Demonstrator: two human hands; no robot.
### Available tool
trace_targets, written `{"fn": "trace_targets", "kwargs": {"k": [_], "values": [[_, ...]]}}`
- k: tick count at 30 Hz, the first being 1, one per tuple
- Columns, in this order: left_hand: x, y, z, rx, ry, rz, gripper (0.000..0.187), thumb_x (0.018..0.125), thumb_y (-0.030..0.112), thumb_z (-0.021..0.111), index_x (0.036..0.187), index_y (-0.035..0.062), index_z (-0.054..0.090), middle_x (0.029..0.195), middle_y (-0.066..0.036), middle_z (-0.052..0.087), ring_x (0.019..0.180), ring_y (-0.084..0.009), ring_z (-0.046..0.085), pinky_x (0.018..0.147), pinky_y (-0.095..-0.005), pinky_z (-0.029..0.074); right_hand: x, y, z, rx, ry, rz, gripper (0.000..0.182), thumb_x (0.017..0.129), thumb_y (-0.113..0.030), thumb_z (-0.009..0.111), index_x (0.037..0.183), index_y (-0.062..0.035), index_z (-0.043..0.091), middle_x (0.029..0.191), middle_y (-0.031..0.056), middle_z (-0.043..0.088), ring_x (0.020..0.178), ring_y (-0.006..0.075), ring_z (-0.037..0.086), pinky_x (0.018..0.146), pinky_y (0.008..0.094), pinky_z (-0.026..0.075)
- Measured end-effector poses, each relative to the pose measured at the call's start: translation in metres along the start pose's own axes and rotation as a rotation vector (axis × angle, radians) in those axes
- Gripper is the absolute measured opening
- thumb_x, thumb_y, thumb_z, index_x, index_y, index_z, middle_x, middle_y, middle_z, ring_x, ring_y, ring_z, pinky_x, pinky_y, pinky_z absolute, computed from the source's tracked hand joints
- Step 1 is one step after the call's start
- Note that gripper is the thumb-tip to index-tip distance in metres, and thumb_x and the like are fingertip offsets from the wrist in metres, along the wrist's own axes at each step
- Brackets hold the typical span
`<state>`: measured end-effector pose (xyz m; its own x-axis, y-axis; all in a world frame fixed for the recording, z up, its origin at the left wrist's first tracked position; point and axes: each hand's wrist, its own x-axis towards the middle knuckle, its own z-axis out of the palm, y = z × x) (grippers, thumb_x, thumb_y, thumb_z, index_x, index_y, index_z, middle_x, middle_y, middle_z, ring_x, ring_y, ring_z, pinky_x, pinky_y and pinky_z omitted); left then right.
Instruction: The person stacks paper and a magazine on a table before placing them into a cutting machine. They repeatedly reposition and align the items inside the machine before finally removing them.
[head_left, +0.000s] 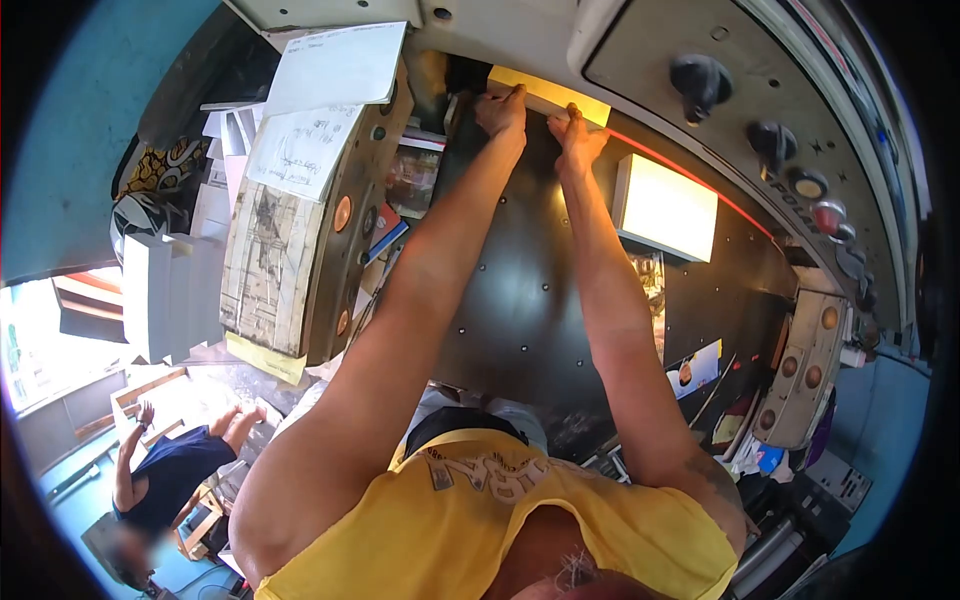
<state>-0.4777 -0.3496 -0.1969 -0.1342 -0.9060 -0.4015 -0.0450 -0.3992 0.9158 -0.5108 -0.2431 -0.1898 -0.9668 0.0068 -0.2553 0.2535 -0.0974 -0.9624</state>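
Two hands on one yellow paper stack [548, 93]; one white stack [665, 207]; two black knobs (upper right) [700, 82].

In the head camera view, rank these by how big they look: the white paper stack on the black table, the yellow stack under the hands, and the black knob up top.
1. White paper stack, clearly largest.
2. Yellow stack that the left hand and right hand press; part is hidden, so its true size is unsure.
3. Black knob, smallest, though not far behind the yellow stack's visible strip.
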Motion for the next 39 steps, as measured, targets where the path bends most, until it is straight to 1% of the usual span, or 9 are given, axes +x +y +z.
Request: {"fn": "trace_targets", "kwargs": {"k": [11, 20, 23, 27, 30, 31, 33, 36, 39], "values": [[-0.008, 0.025, 0.005, -0.068, 0.019, -0.021, 0.054, 0.07, 0.019, 0.092, 0.108, -0.0078, 0.065, 0.112, -0.021, 0.071, 0.098, -0.0224, 0.068, 0.083, -0.0358, 0.055, 0.019, -0.004, 0.012, 0.197, -0.139, -0.086, 0.055, 0.092, -0.007, 0.072, 0.117, 0.0072, 0.026, 0.124, 0.0301, 0.047, 0.087, 0.0426, 0.071, 0.076, 0.0481, 0.067], [-0.027, 0.013, -0.001, -0.293, -0.32, 0.108, 0.05, 0.078, 0.004, 0.083, 0.122, -0.0058, 0.061, 0.117, -0.014, 0.069, 0.106, -0.0217, 0.066, 0.096, -0.0337, 0.049, 0.014, -0.005, 0.02, 0.259, -0.157, -0.059, 0.054, 0.093, -0.011, 0.073, 0.118, 0.0078, 0.028, 0.119, 0.0281, 0.054, 0.085, 0.037, 0.074, 0.076, 0.047, 0.067], [-0.026, 0.031, -0.008, 0.13, -0.238, 0.109, 0.061, 0.077, 0.015, 0.085, 0.129, -0.0036, 0.059, 0.123, -0.016, 0.067, 0.117, -0.0268, 0.062, 0.102, -0.0375, 0.047, 0.021, -0.007, 0.011, 0.214, -0.238, -0.022, 0.056, 0.092, -0.012, 0.074, 0.118, 0.0091, 0.029, 0.112, 0.0263, 0.06, 0.079, 0.0349, 0.074, 0.075, 0.0442, 0.067], [0.022, 0.009, -0.011, 0.735, 0.136, 1.101, 0.063, 0.076, 0.02, 0.078, 0.131, -0.0011, 0.058, 0.121, -0.022, 0.068, 0.108, -0.0325, 0.068, 0.092, -0.0421, 0.056, 0.003, -0.021, -0.002, -0.031, -0.122, -0.144, 0.055, 0.09, -0.018, 0.079, 0.125, 0.0065, 0.043, 0.093, 0.0167, 0.066, 0.071, 0.025, 0.073, 0.068, 0.0366, 0.065], [0.013, 0.037, -0.02, 0.342, -0.381, 0.216, 0.058, 0.094, 0.033, 0.062, 0.143, 0.0029, 0.051, 0.149, -0.011, 0.054, 0.139, -0.029, 0.047, 0.112, -0.0384, 0.04, 0.015, -0.008, -0.013, -0.175, -0.081, -0.24, 0.051, 0.089, -0.021, 0.081, 0.125, 0.0012, 0.053, 0.081, 0.0109, 0.066, 0.067, 0.0193, 0.07, 0.062, 0.0325, 0.061], [0.015, 0.038, -0.016, 0.327, -0.367, 0.12, 0.055, 0.1, 0.032, 0.054, 0.147, 0.0041, 0.048, 0.152, -0.008, 0.052, 0.141, -0.0261, 0.045, 0.113, -0.0358, 0.039, 0.022, -0.002, -0.015, -0.19, -0.068, -0.251, 0.05, 0.088, -0.022, 0.082, 0.124, -0.0007, 0.056, 0.077, 0.0089, 0.065, 0.065, 0.0176, 0.069, 0.06, 0.0313, 0.059], [0.018, 0.033, -0.022, 0.132, -0.427, 0.025, 0.053, 0.102, 0.029, 0.052, 0.149, 0.0045, 0.046, 0.155, -0.008, 0.048, 0.143, -0.0232, 0.043, 0.113, -0.0335, 0.038, 0.034, 0.005, -0.018, -0.281, -0.012, -0.291, 0.044, 0.087, -0.023, 0.084, 0.118, -0.0015, 0.061, 0.074, 0.0062, 0.064, 0.063, 0.0152, 0.065, 0.059, 0.0308, 0.055], [0.025, 0.033, -0.02, 0.387, -0.343, 0.048, 0.046, 0.083, 0.018, 0.069, 0.125, 0.0026, 0.06, 0.117, -0.01, 0.067, 0.098, -0.0177, 0.065, 0.079, -0.0319, 0.049, 0.038, 0.011, -0.02, -0.393, 0.009, -0.354, 0.037, 0.087, -0.026, 0.083, 0.111, -0.0025, 0.067, 0.07, 0.0038, 0.062, 0.061, 0.0137, 0.058, 0.059, 0.0318, 0.049], [0.048, 0.004, -0.015, 0.18, -0.418, 0.098, 0.051, 0.097, 0.018, 0.06, 0.141, -0.0007, 0.045, 0.148, -0.007, 0.051, 0.128, -0.0175, 0.052, 0.105, -0.0299, 0.041, 0.04, 0.019, -0.013, -0.492, 0.045, -0.378, 0.036, 0.09, -0.032, 0.079, 0.109, -0.0026, 0.069, 0.069, 0.0037, 0.062, 0.062, 0.0138, 0.054, 0.061, 0.0334, 0.046]]}}
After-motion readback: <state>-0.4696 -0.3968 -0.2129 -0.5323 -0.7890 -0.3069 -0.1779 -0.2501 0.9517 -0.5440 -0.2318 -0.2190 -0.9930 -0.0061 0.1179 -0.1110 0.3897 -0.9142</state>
